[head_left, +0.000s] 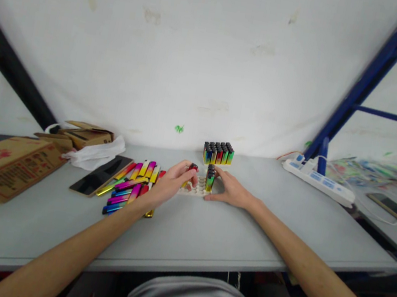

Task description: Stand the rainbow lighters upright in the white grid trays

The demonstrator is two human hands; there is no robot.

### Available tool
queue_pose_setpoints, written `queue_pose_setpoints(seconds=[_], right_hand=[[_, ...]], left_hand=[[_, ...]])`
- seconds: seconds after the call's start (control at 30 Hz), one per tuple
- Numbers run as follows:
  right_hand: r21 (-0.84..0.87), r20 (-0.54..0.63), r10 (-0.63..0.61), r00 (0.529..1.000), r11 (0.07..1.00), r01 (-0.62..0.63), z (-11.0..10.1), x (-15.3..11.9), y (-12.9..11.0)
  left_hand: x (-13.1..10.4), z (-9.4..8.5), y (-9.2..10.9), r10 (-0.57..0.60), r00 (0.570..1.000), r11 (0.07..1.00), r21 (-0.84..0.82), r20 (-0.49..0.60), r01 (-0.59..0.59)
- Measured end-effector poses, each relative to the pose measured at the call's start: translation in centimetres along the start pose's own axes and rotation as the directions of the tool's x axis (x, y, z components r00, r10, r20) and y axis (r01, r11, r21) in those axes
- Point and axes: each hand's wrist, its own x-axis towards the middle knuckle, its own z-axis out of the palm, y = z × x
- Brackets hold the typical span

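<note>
A white tray (197, 189) with rows of small holes lies on the table between my two hands. One row of multicoloured lighters (210, 181) stands upright at its right side. In my left hand (170, 179), closed fingers hold a lighter (192, 168) with a red upper part, over the tray's left side. My right hand (233, 189) spans the tray's right end, thumb at the front corner and fingers behind the standing lighters. To the left, a loose pile of shiny lighters (133, 186) in purple, yellow, red and blue lies partly under my left forearm.
A block of upright lighters (218, 154) stands by the wall. Left are a dark phone (100, 175), a white plastic bag (101, 152) and cardboard boxes (5, 164). A power strip (318, 181) with cables lies right, beside a blue metal frame (361, 84).
</note>
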Motion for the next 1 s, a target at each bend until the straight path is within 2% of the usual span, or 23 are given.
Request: queue_pose_setpoints(seconds=[0.17,0.37,0.53,0.73,0.87,0.93,1.0], right_hand=[[-0.017,-0.019,0.018,1.0,1.0,-0.018,0.5,0.3,-0.2],[-0.013,-0.012,0.012,1.0,1.0,-0.012,0.8,0.6,-0.8],[-0.012,-0.011,0.001,1.0,1.0,-0.001,0.9,0.5,-0.6],[-0.041,-0.006,-0.014,1.0,0.999,0.014,1.0,0.5,-0.3],[-0.034,-0.01,-0.004,1.0,0.999,0.003,0.8,0.5,-0.5],[-0.027,-0.003,-0.002,1.0,1.0,0.002,0.7,0.5,-0.7],[-0.021,0.006,-0.008,1.0,1.0,0.008,0.6,0.5,-0.7]], left_hand=[[0.0,-0.1,-0.7,0.16,0.986,0.966,0.201,0.038,-0.164],[-0.1,0.5,-1.1,0.173,0.981,0.926,0.325,0.085,-0.191],[0.3,0.9,-0.7,0.175,0.972,0.833,0.502,0.158,-0.232],[0.8,0.6,0.3,0.128,0.934,0.615,0.712,0.333,-0.338],[0.7,0.9,-0.4,0.102,0.954,0.527,0.798,0.283,-0.293],[0.5,1.0,-0.8,0.132,0.953,0.422,0.855,0.272,-0.302],[0.4,1.0,-1.2,0.194,0.936,0.27,0.901,0.293,-0.338]])
